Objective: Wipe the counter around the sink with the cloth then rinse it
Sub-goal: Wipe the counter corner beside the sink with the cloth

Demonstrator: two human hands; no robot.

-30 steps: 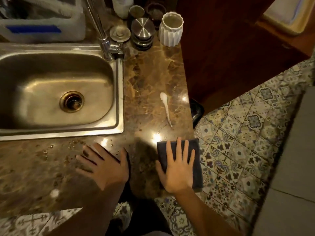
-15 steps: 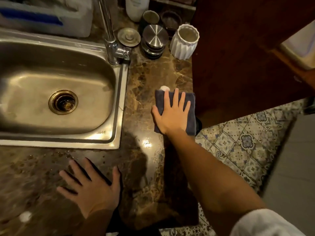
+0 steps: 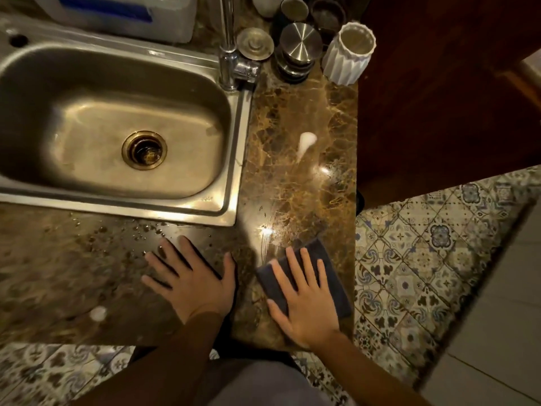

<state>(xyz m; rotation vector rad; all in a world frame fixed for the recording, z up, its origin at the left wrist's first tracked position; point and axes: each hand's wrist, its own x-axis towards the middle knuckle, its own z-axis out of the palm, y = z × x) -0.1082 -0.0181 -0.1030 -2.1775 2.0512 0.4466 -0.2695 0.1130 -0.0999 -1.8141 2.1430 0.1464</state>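
A dark folded cloth [image 3: 332,273] lies flat on the brown marble counter [image 3: 295,183] near its front right corner. My right hand [image 3: 304,297] presses down on the cloth with fingers spread. My left hand [image 3: 193,279] rests flat on the counter in front of the steel sink [image 3: 231,159], holding nothing. A white smear [image 3: 304,142] sits on the counter to the right of the sink, with a wet streak below it. Water drops [image 3: 140,230] dot the counter along the sink's front rim. The faucet [image 3: 229,54] stands at the sink's back right corner.
A white ribbed cup [image 3: 348,54], stacked metal lids [image 3: 298,51] and a sink plug [image 3: 254,43] stand behind the smear. A plastic tub [image 3: 128,16] is behind the sink. A dark wooden cabinet [image 3: 439,92] borders the counter's right edge. Patterned floor tiles [image 3: 415,259] lie below.
My right hand has drawn the cloth back from the white smear to the counter's front edge, leaving a shorter smear and a wet streak. My left hand stays flat on the counter.
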